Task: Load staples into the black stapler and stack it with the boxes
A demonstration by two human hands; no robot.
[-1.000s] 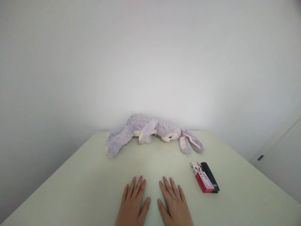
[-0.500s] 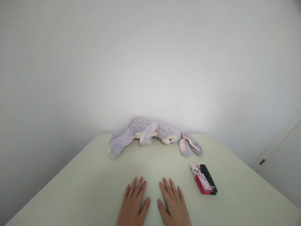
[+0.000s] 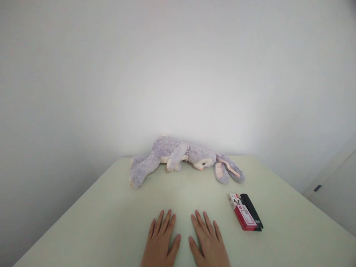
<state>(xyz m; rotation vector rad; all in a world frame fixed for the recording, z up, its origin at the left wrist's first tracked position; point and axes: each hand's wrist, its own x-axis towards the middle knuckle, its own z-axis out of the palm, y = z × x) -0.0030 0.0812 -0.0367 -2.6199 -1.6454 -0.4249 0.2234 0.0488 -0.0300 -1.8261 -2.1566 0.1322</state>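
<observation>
My left hand (image 3: 161,241) lies flat on the pale green table (image 3: 97,218), palm down, with its fingers spread. Beside it, my right hand (image 3: 208,241) rests the same way, and a gap separates the two thumbs. Neither hand holds anything. To the right of my right hand are a red and white box (image 3: 246,218) and a black stapler (image 3: 251,210), lying side by side. A small clear packet with a printed card (image 3: 235,199) touches the far end of the box; what is inside is too small to tell.
A lilac plush rabbit (image 3: 167,148) lies on its side along the table's back edge, ears to the right. Behind it rises a white wall (image 3: 178,74). At the far right is a white panel with a dark handle (image 3: 317,188).
The whole view has shifted slightly, so everything on the table appears a little further right. Both hands stay flat in the same place on the table.
</observation>
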